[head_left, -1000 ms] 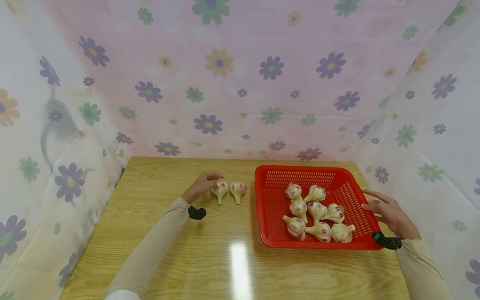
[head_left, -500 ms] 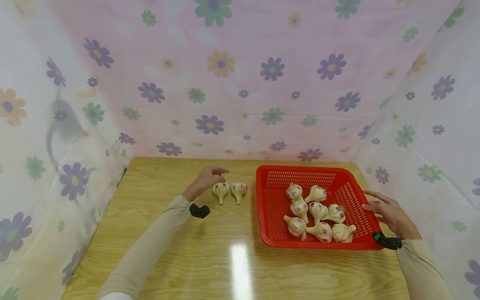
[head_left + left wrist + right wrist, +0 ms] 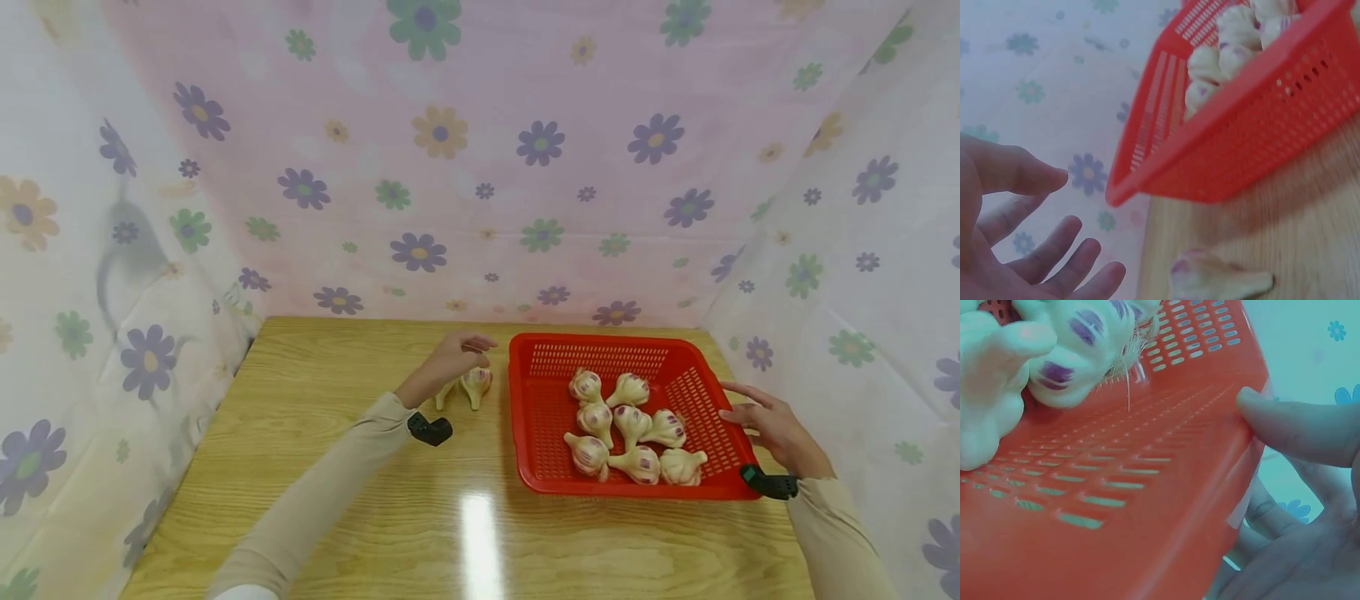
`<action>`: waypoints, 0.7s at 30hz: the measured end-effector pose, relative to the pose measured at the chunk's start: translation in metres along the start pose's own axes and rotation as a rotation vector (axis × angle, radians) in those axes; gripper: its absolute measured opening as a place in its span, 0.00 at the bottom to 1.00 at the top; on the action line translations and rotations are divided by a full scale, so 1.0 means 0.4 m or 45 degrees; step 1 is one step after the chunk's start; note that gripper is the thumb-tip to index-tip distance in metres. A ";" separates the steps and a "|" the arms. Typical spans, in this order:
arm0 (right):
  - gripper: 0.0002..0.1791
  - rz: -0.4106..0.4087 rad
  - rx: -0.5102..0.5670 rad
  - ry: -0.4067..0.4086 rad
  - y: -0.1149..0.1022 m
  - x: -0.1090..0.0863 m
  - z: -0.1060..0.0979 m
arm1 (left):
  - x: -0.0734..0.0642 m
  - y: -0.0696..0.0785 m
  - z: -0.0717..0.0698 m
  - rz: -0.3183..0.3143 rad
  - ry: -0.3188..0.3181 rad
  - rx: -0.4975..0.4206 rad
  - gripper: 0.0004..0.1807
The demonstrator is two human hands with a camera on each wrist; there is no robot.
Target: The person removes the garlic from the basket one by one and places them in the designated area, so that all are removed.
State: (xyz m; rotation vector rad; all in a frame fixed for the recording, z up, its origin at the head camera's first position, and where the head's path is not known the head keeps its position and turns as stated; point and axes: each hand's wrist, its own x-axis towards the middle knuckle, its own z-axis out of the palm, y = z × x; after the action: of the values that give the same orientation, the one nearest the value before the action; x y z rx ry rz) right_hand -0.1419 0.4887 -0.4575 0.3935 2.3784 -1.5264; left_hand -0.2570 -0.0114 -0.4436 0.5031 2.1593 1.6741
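Note:
My left hand (image 3: 452, 363) hovers over two garlic bulbs on the table, fingers apart and nothing held. The nearer garlic bulb (image 3: 444, 395) is partly hidden behind that hand; the other garlic bulb (image 3: 476, 387) shows just beyond it. In the left wrist view, the thumb and fingers of the left hand (image 3: 1029, 231) are spread, with one bulb (image 3: 1216, 276) lying to their right. A red plastic basket (image 3: 543, 417) holds several garlic bulbs (image 3: 632, 423). My right hand (image 3: 776, 429) grips its right rim, thumb on the edge (image 3: 1254, 419) and fingers against the outer wall.
A wooden table (image 3: 360, 517) lies under everything. Flower-printed cloth (image 3: 480, 167) hangs behind it and on both sides. The basket's left wall stands close to the loose bulbs. Each wrist carries a black camera mount (image 3: 430, 429).
My left hand has moved right over the two loose bulbs, covering more of the nearer one. The right hand keeps its place on the basket, and the view has shifted slightly.

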 end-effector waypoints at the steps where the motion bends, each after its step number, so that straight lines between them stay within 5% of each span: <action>1: 0.39 -0.001 -0.012 0.000 0.000 0.000 0.000 | 0.004 0.006 0.008 0.005 -0.010 0.004 0.18; 15: 0.38 -0.006 -0.129 -0.005 -0.016 0.002 -0.009 | 0.049 0.077 0.119 -0.064 -0.055 -0.182 0.15; 21: 0.39 0.001 -0.107 -0.023 -0.016 0.005 -0.008 | 0.071 0.083 0.167 -0.105 -0.015 -0.062 0.15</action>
State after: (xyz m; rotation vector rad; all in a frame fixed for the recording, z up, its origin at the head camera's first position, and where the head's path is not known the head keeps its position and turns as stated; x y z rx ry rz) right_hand -0.1464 0.4891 -0.4518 0.3598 2.4188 -1.4177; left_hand -0.2473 0.0666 -0.4287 0.4038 2.0956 1.6709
